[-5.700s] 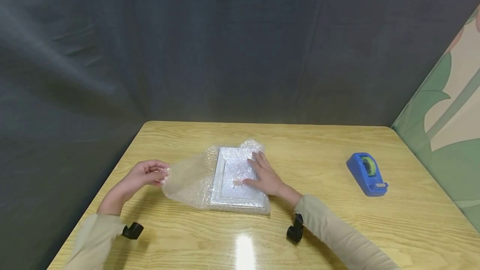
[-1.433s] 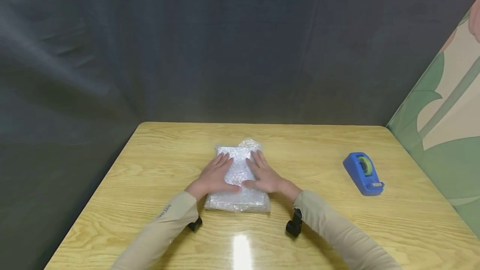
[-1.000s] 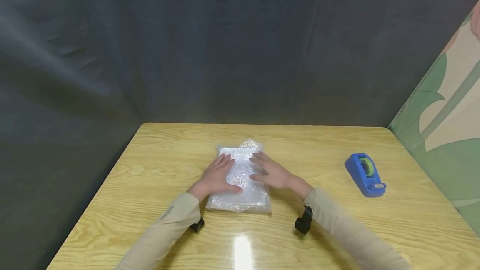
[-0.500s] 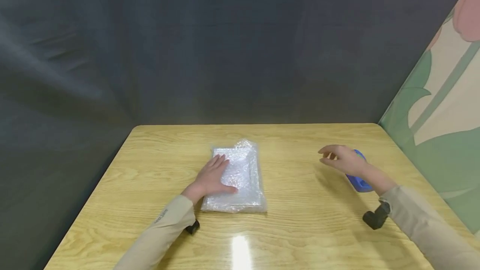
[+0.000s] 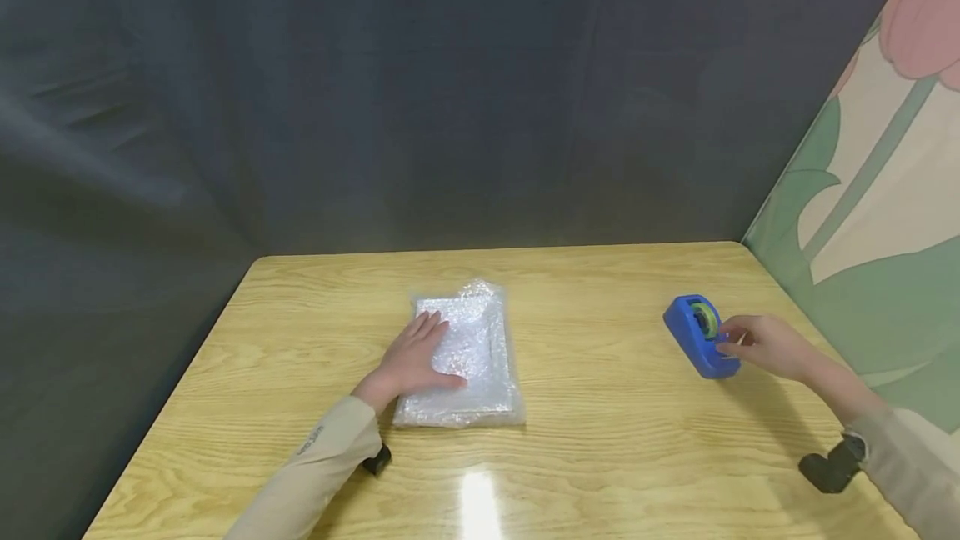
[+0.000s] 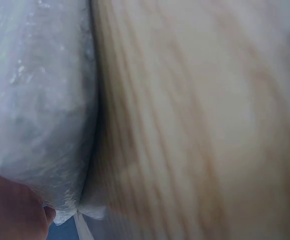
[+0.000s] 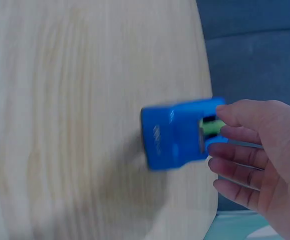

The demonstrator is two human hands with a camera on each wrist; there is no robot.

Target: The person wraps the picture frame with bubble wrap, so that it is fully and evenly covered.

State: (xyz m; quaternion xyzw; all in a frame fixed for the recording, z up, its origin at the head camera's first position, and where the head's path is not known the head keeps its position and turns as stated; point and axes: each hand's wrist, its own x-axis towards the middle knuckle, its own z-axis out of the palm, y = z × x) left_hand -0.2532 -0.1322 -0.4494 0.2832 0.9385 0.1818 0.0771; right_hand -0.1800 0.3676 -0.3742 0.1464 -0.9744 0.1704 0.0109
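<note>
A flat white picture frame wrapped in bubble wrap (image 5: 480, 361) lies near the middle of the table. My left hand (image 5: 411, 361) rests on its left side with fingers spread and thumb out to the right. In the left wrist view the puffy edge of the bubble wrap (image 6: 40, 100) fills the upper left. My right hand (image 5: 772, 347) hovers at the front end of a blue tape dispenser (image 5: 684, 332) holding a green roll of tape (image 5: 705, 319). In the right wrist view thumb and forefinger stand apart around the green tape (image 7: 213, 127), the other fingers loosely bent.
The wooden table (image 5: 585, 440) ends at a dark curtain (image 5: 450, 107) behind and on the left. A wall panel with a painted tulip (image 5: 885, 215) borders the right side. Small black wrist cameras (image 5: 832, 465) hang below both sleeves.
The bubble wrap flap my left hand held out to the left now lies folded over the frame, under that hand. My right hand has left the frame and moved right to the tape dispenser.
</note>
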